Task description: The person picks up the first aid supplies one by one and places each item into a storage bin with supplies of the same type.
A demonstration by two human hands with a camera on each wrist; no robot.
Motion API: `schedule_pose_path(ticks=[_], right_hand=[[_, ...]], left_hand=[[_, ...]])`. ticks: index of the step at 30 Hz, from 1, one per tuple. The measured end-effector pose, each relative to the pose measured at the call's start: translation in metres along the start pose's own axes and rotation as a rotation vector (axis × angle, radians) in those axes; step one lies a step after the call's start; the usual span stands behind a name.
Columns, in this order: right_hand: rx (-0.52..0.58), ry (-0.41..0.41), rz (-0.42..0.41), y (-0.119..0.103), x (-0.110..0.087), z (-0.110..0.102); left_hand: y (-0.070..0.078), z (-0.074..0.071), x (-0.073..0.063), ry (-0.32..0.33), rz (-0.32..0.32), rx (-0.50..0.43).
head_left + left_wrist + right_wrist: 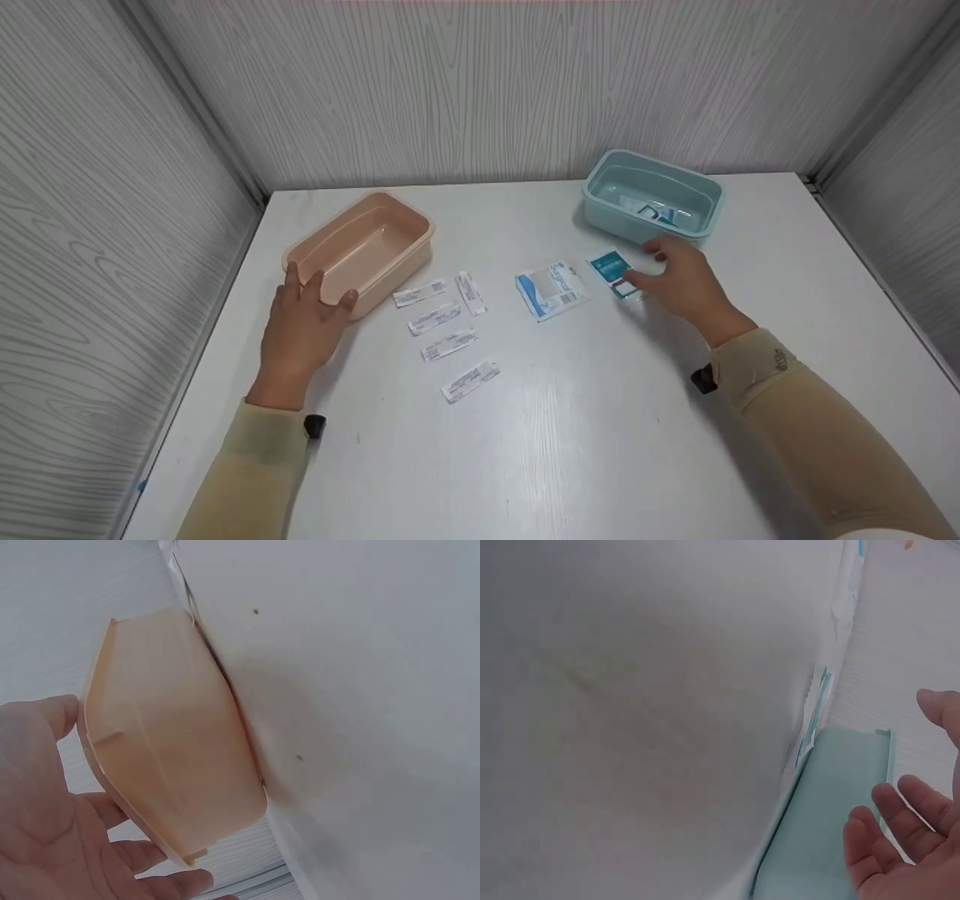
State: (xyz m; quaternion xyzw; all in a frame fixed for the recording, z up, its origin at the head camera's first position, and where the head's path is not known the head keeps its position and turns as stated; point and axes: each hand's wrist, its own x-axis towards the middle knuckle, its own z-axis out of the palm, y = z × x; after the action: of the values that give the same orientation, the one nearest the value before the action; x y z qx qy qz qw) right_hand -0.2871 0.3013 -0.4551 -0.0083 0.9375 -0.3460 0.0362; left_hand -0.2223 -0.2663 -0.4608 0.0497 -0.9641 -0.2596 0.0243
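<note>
Left grip (304, 334), unclenched, fingers spread, rests on the smooth-rimmed peach tub (397, 276); right grip (682, 281) hovers, loosely curved and empty, by a flat teal packet (609, 266) and rounded blue-green tub (616, 218).

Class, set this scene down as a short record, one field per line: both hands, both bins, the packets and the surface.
Left hand: touching the near end of the peach bin's rim
Right hand: holding nothing, close to the teal packet and blue bin
Peach bin: left side, set at a slant
Blue bin: right side, packets inside
White sachets: five, printed, lying apart
Surgical packet: between sachets and teal packet
Teal packet: flat, just before the blue bin
Surface: white table
</note>
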Motion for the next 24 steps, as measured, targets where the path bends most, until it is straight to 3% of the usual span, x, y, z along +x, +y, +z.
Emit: schedule_pose_path(ticks=[8, 16, 24], right_hand=[[-0.079, -0.108, 0.146, -0.003, 0.000, 0.011], [-0.159, -0.099, 0.128, -0.003, 0.005, 0.022], [-0.137, -0.098, 0.166, -0.004, 0.007, 0.024]], left_hand=[[0.001, 0.000, -0.002, 0.008, 0.000, -0.004], [0.001, 0.000, -0.001, 0.007, -0.002, -0.001], [0.002, 0.001, 0.000, 0.010, -0.018, -0.005]])
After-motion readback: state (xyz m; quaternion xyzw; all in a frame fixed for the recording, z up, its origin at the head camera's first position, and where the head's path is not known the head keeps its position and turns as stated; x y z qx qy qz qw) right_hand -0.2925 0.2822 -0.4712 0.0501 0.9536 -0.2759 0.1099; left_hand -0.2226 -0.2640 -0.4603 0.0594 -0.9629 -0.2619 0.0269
